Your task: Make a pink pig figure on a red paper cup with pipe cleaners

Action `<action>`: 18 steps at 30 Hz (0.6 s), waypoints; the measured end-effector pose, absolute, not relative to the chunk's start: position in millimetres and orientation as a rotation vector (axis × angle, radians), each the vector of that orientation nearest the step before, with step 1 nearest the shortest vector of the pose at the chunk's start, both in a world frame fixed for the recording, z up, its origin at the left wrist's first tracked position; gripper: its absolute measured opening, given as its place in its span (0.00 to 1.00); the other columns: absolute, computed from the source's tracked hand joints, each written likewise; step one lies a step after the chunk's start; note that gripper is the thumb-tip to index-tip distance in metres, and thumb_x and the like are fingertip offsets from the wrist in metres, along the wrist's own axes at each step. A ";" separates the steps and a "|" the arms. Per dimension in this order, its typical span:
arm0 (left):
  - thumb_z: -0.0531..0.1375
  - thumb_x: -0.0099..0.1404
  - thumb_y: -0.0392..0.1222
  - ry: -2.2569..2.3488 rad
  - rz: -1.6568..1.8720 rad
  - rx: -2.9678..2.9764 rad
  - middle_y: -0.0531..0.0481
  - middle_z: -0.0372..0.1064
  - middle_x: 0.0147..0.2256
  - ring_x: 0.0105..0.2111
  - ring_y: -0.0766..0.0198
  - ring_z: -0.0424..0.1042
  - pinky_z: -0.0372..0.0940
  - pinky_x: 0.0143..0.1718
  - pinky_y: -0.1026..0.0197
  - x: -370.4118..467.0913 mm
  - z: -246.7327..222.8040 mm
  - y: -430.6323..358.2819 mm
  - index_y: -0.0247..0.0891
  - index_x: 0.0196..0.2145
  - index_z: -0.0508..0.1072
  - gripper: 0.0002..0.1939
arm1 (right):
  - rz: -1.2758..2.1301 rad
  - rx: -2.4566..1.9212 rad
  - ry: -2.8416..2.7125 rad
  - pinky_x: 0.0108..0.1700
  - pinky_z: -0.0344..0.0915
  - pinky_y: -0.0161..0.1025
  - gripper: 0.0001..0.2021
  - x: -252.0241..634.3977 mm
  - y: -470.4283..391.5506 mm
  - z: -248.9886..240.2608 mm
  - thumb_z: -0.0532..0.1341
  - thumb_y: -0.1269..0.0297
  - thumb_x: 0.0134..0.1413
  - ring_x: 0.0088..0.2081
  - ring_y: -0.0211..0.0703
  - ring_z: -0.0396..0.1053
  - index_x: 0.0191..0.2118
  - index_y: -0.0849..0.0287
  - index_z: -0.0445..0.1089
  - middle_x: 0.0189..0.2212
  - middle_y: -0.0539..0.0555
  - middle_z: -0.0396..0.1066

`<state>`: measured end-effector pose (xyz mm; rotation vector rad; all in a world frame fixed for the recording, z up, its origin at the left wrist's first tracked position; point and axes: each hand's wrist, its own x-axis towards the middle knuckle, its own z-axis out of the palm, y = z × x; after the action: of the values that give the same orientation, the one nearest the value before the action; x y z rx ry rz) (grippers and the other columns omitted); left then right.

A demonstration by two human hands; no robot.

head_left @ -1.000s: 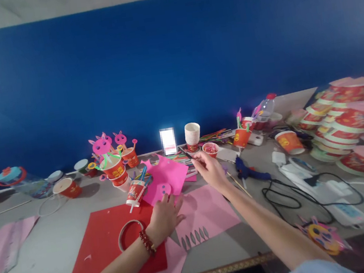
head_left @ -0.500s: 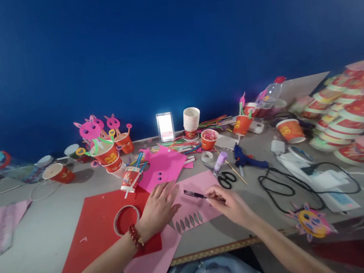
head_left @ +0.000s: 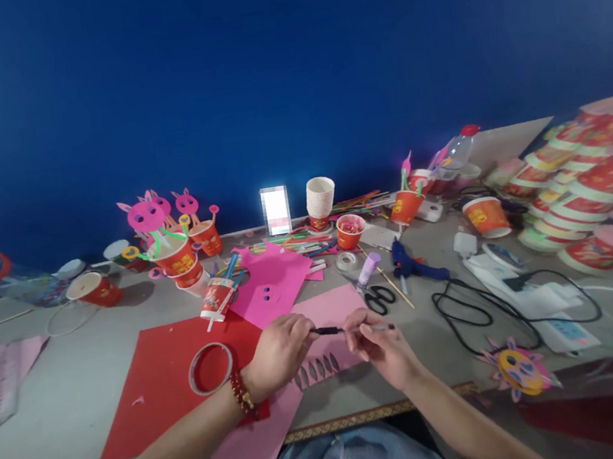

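A black-and-clear pen [head_left: 329, 330] lies level between my two hands, above the pale pink paper [head_left: 331, 304]. My left hand [head_left: 284, 348] is closed with its fingertips at the pen's left, black end. My right hand [head_left: 377, 345] pinches the pen farther along, and its clear end sticks out to the right. Below the pen, a row of several grey leaf shapes [head_left: 320, 367] runs along the pink paper. A roll of tape [head_left: 210, 368] rests on the red sheet [head_left: 150, 380], left of my left wrist.
Black scissors [head_left: 379, 299], a purple glue stick [head_left: 369, 269] and a blue glue gun [head_left: 418, 268] lie to the right. A black cable [head_left: 468, 323] loops beside a white power strip [head_left: 527, 297]. Decorated paper cups [head_left: 174, 259] stand at back left; stacked cups [head_left: 581, 198] fill the far right.
My left hand has gone from lying flat with spread fingers to closing on the pen's left end. The pen has turned level, and my right hand has shifted slightly left.
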<state>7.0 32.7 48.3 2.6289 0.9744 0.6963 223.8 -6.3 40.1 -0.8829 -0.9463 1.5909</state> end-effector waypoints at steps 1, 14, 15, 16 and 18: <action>0.45 0.74 0.41 0.970 0.691 2.606 0.46 0.72 0.32 0.32 0.59 0.70 0.64 0.34 0.60 7.8 48.5 31.5 0.37 0.38 0.67 0.13 | 1.604 -0.868 -0.911 0.19 0.49 0.31 0.19 219.0 -6.1 39.6 0.65 0.45 0.50 0.17 0.32 0.54 0.33 0.58 0.68 0.19 0.47 0.65; 0.40 0.74 0.57 0.900 0.500 2.581 0.49 0.69 0.25 0.24 0.63 0.68 0.60 0.26 0.63 -5.1 52.4 1.7 0.38 0.30 0.69 0.28 | 1.743 -1.070 -1.373 0.15 0.47 0.28 0.17 217.7 -25.5 60.8 0.58 0.47 0.60 0.13 0.29 0.52 0.36 0.57 0.70 0.16 0.44 0.65; 0.41 0.74 0.56 0.899 0.472 2.546 0.49 0.70 0.25 0.24 0.63 0.67 0.60 0.26 0.64 -14.0 54.0 -0.1 0.38 0.31 0.69 0.27 | 1.740 -1.071 -1.361 0.15 0.47 0.28 0.16 228.2 -28.9 63.8 0.59 0.49 0.60 0.13 0.30 0.52 0.35 0.57 0.71 0.15 0.45 0.65; 0.40 0.75 0.53 0.974 0.483 2.461 0.50 0.69 0.25 0.23 0.64 0.67 0.60 0.26 0.64 -23.9 56.0 -0.8 0.38 0.30 0.69 0.26 | 1.677 -1.077 -1.300 0.15 0.48 0.29 0.15 241.0 -31.2 67.2 0.60 0.49 0.60 0.13 0.30 0.52 0.34 0.57 0.71 0.14 0.44 0.63; 0.39 0.76 0.47 1.189 0.567 2.264 0.51 0.69 0.25 0.23 0.65 0.66 0.60 0.25 0.65 -42.6 60.7 0.6 0.38 0.31 0.69 0.25 | 1.371 -1.087 -1.114 0.16 0.52 0.31 0.14 268.3 -32.0 73.4 0.59 0.50 0.60 0.14 0.33 0.56 0.34 0.55 0.71 0.13 0.45 0.60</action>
<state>-42.6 0.6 60.7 2.2645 1.1892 0.5670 268.3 -32.0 73.4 -1.0867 -1.1140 1.3715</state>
